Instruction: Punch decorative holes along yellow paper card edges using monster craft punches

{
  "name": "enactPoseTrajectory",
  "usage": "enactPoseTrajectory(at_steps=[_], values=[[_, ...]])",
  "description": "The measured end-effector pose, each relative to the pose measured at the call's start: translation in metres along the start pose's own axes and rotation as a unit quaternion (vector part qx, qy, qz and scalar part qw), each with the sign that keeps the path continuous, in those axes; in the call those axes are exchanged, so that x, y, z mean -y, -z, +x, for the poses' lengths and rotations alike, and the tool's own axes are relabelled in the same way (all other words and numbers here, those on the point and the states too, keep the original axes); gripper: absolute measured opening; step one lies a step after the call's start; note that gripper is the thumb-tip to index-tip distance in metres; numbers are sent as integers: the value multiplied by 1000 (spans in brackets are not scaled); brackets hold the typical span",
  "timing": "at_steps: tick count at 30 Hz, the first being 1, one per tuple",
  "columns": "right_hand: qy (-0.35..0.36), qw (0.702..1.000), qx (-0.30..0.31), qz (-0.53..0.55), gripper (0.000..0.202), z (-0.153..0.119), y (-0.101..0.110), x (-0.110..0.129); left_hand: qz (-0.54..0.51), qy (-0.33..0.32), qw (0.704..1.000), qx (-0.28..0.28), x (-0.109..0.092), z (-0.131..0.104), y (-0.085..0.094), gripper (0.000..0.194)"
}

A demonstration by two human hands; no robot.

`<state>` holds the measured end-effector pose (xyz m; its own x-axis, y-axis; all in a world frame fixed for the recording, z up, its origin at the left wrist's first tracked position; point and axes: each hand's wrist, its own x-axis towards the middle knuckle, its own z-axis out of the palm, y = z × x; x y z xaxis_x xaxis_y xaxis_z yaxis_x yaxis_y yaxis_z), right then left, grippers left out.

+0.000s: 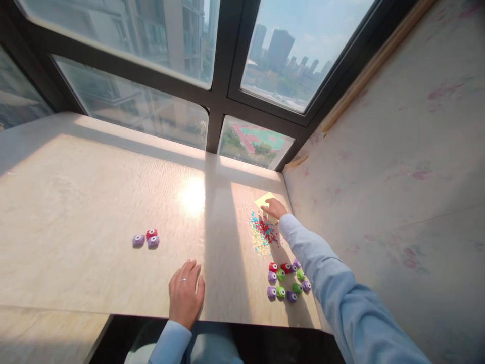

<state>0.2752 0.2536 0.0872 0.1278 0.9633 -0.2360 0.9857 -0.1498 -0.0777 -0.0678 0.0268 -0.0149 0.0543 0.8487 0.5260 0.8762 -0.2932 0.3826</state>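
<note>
My left hand [186,294] lies palm down on the pale wooden surface [94,273] near its front edge, fingers stretched out, a ring on one finger. It holds nothing. My right hand [276,208] reaches to the far right, over a yellow sheet of paper [262,200]. Its fingers look apart; whether they touch the sheet I cannot tell. Just in front of it lies a loose pile of tiny red, blue and pale yellow pieces [263,233]. Below my right forearm stand several small one-eyed figures, among them a green one [281,291] and a purple one [291,297].
Farther left, two purple figures [138,240] and a red one [151,233] sit close together. A dark-framed window [217,108] borders the back. The flowered wall [401,167] closes off the right side. Bright sun glare [192,196] falls on the middle of the surface.
</note>
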Motion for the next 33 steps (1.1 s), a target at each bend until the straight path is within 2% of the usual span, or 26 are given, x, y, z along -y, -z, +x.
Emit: enactPoseTrajectory(at_steps=[4, 9, 22, 29, 33], values=[[-11, 998, 14, -61, 36, 25, -5, 22, 7, -10, 1000, -2, -1, 1, 3, 20], [-18, 994, 31, -104, 35, 36, -14, 29, 10, -12, 1000, 5, -4, 2, 6, 19], [-23, 993, 32, -115, 29, 16, -10, 32, -18, -30, 999, 7, -1, 1, 7, 19], [-112, 991, -31, -71, 36, 11, 5, 24, -27, -9, 1000, 14, 0, -1, 7, 19], [-142, 988, -58, -19, 32, 5, 17, 14, -31, 0, 999, 21, -1, -1, 7, 20]])
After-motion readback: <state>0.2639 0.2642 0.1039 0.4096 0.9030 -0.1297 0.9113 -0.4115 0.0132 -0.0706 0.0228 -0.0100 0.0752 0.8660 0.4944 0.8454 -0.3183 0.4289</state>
